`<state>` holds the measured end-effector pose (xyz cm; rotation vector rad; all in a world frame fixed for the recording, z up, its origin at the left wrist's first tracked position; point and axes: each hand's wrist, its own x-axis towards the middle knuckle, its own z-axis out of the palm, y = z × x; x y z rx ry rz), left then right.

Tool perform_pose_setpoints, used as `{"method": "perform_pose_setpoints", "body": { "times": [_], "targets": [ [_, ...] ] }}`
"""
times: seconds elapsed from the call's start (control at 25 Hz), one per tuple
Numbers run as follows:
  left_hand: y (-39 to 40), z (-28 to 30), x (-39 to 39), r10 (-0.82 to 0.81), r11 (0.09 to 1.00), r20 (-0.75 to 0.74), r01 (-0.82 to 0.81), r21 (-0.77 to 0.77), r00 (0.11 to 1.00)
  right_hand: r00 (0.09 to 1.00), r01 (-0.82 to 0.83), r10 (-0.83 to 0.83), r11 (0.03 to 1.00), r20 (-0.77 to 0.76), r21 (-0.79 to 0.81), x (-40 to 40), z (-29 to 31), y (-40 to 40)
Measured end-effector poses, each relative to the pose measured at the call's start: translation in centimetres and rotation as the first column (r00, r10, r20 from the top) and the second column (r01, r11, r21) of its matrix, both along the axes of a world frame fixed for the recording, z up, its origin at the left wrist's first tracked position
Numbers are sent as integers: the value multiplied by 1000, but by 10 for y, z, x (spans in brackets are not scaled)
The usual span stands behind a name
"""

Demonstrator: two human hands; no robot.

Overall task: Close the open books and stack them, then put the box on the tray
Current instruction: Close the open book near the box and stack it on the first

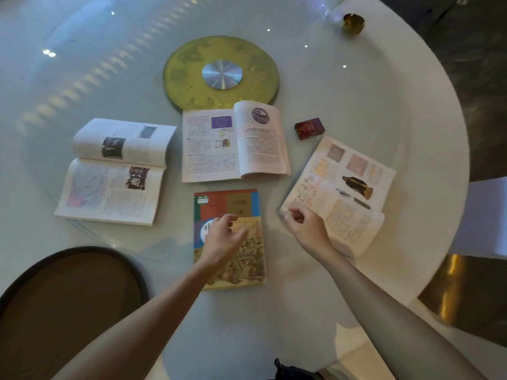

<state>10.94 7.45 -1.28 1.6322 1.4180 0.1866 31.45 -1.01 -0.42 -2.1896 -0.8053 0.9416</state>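
Left hand (223, 237) loose and empty over closed book (230, 239); right hand (304, 226) half-curled, pinching nothing, at near-left corner of right open book (340, 196).

Left to right: tray (16, 286) near left, left open book (115, 171), middle open book (233, 144), small box (309, 128) farther right. Probably light, floppy paperbacks; best taken by outer cover edge, folded over spine.

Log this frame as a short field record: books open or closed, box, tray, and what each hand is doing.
closed book: one, colourful cover up, near table edge
open books: three, left, middle, right
stack: none yet
box: small red box on the table, between middle and right books
tray: dark oval tray, near left, nothing on it
left hand: open, over closed book
right hand: fingers curled at right book's near corner
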Motion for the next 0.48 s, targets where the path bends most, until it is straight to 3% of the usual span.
{"method": "perform_pose_setpoints", "body": {
  "times": [0.12,0.24,0.36,0.48],
  "targets": [
    [7,3,71,-105,993,9,105,-55,994,971,224,-230,970,60,94,58,13,-24],
    [15,-1,129,-108,988,26,110,-108,994,854,507,-511,860,97,62,109,0,-58],
    [22,-10,167,-130,986,-56,123,-115,990,801,595,-599,795,-4,-116,140,-22,-91],
    [24,-17,177,-138,971,-82,119,-205,987,762,586,-608,794,-222,-161,149,-39,-104]
  ]
}}
